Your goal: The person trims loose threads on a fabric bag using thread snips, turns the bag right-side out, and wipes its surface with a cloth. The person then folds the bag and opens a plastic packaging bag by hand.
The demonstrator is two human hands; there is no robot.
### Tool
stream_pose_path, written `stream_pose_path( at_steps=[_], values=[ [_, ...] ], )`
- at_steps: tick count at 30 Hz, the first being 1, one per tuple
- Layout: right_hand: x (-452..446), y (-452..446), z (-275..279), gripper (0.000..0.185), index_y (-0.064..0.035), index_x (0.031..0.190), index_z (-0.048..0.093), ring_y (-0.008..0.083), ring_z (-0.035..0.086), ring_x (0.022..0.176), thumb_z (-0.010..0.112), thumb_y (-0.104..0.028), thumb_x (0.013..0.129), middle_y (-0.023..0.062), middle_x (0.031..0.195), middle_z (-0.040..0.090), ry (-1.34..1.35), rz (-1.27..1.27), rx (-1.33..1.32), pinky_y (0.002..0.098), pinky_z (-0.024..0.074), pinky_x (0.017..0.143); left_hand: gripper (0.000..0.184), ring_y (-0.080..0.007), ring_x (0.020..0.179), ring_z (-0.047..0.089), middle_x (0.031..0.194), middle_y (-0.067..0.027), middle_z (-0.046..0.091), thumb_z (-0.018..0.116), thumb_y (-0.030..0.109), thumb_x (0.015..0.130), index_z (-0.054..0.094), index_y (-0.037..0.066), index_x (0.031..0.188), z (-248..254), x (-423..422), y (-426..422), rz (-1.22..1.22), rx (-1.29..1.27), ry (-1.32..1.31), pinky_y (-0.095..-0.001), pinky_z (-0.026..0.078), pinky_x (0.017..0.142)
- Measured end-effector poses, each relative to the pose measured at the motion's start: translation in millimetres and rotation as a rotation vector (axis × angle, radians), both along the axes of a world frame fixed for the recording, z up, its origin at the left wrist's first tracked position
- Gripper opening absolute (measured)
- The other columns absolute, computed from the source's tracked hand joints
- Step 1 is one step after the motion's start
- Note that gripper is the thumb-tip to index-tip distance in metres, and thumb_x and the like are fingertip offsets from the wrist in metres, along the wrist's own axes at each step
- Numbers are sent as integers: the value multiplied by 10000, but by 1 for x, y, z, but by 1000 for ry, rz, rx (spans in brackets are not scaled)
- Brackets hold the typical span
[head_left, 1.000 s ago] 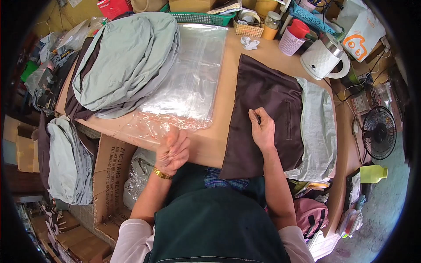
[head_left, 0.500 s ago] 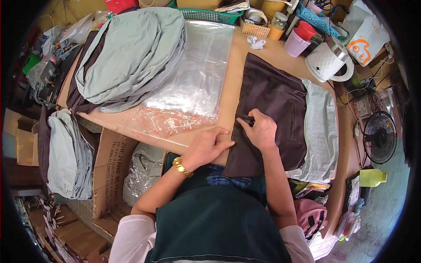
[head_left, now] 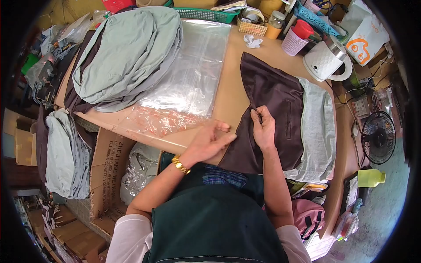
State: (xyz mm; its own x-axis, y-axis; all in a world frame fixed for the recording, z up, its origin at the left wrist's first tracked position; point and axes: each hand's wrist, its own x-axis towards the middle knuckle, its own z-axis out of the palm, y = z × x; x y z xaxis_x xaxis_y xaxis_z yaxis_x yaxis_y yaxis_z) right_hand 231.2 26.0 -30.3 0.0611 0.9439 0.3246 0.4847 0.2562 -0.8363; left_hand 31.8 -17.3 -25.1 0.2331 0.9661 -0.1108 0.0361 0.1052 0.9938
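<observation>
The dark cloth lies at the table's front edge, its left side pinched in the right hand, the left hand, loosely open, nearer its front-left corner.

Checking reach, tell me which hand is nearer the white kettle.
Right. The right hand pinches the dark cloth, below and left of the kettle; the left hand is farther, at the cloth's left edge.
</observation>
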Motion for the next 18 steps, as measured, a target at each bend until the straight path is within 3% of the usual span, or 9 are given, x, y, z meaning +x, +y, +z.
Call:
stream_pose_path(
  at_steps=[4,6,9,18],
  values=[
    [2,0,-2,237,-15,808,494,99,372,629,614,-162,951,24,659,429,-5,-13,18,266,372,578,243,-68,600,594,725,-32,633,701,212,895,652,-26,899,6,13,4,-173,-59,121,-224,481,555],
    [2,0,1,166,-2,826,512,235,521,590,638,-76,905,154,699,562,-34,-26,2,325,452,605,214,-56,568,569,720,-6,634,700,191,901,661,-17,934,9,12,4,-109,-142,152,-215,481,519],
    [3,2,-2,171,-2,823,514,237,529,590,645,-81,900,155,697,566,-34,-16,8,324,452,605,185,-62,583,595,734,-36,648,683,161,910,660,-22,890,-1,5,6,-25,-221,-79,-223,494,506],
    [4,2,-4,175,1,815,532,223,512,574,649,-96,901,148,693,578,-42,-26,-8,320,449,595,178,-33,575,549,713,13,607,653,184,940,619,26,866,-8,3,0,4,-257,-217,-186,448,513]
  ],
)
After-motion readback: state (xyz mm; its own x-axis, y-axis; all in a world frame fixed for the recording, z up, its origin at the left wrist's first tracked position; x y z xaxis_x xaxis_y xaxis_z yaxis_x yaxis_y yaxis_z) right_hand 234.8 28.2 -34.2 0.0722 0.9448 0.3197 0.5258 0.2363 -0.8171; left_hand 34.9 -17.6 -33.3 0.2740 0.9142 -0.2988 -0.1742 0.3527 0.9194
